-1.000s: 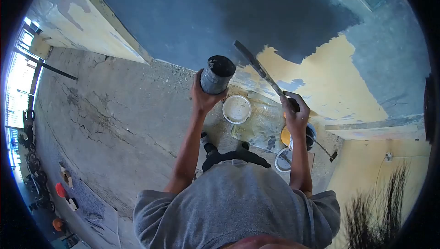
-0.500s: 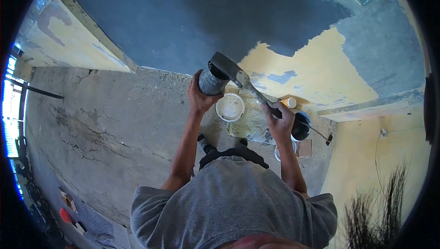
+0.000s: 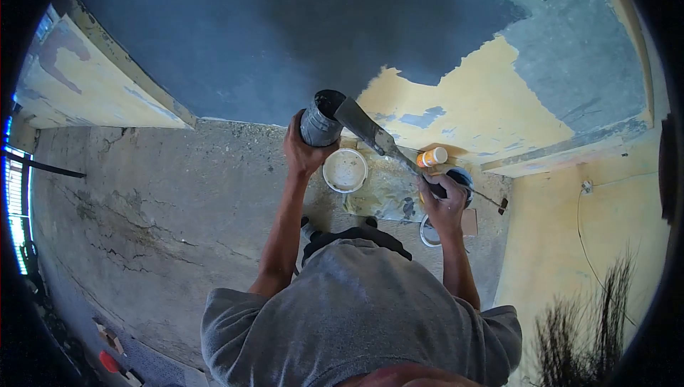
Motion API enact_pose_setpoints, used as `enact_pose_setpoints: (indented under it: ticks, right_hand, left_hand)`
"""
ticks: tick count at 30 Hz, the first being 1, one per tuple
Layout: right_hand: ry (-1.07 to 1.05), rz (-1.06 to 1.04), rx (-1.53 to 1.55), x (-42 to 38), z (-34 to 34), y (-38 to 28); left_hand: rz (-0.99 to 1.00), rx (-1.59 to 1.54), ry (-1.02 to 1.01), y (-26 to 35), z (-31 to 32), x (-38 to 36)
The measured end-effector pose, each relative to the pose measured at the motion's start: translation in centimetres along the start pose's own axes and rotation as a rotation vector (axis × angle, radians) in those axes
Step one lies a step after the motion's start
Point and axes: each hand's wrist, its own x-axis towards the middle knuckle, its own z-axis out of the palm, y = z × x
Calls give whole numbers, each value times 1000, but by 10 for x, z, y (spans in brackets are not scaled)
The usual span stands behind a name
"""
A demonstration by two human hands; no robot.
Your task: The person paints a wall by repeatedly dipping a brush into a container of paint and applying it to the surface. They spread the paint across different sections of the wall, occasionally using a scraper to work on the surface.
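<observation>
My left hand (image 3: pixel 300 152) grips a small grey paint can (image 3: pixel 319 119) and holds it up in front of the wall. My right hand (image 3: pixel 443 202) grips the handle of a wide flat paintbrush (image 3: pixel 370 132). The brush slants up to the left, and its bristle end rests on the can's open rim. The wall (image 3: pixel 235 38) behind is largely covered in dark grey paint, with a yellow patch (image 3: pixel 470 112) to the right.
On the concrete floor (image 3: pixel 164 194) below stand a white bucket (image 3: pixel 345 169), a dark bucket (image 3: pixel 460 179), a round lid (image 3: pixel 427 234), an orange-capped bottle (image 3: pixel 432 157) and a stained sheet (image 3: pixel 381 198). A yellow side wall (image 3: pixel 570 244) with a cable is at right.
The brush came down from the wall to the can's rim. My right hand dropped lower and the view shifted slightly down and left.
</observation>
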Motion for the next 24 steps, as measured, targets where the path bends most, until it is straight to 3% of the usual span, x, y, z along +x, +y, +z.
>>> enact_pose_setpoints:
  ticks: [3, 9, 15, 17, 19, 22, 24]
  right_hand:
    - [7, 20, -50, -4, -4, 0]
    - [-17, 313, 2, -10, -9, 21]
    - [-6, 357, 159, 20, -13, 15]
    - [-113, 478, 272, 31, -11, 6]
    - [-93, 451, 276, 37, -5, -2]
    - [-228, 310, 121, 37, -4, -7]
    - [-195, 165, -98, 32, 0, -14]
  left_hand:
    - [24, 33, 14, 3, 0, 6]
    - [15, -15, 11, -2, 0, 16]
    - [-8, -47, -68, 1, -1, 20]
    - [-2, -121, -117, 1, 1, 20]
    - [24, -142, -113, -3, 5, 18]
    - [36, -189, -106, -5, 5, 17]
    - [20, -217, -103, -9, 4, 17]
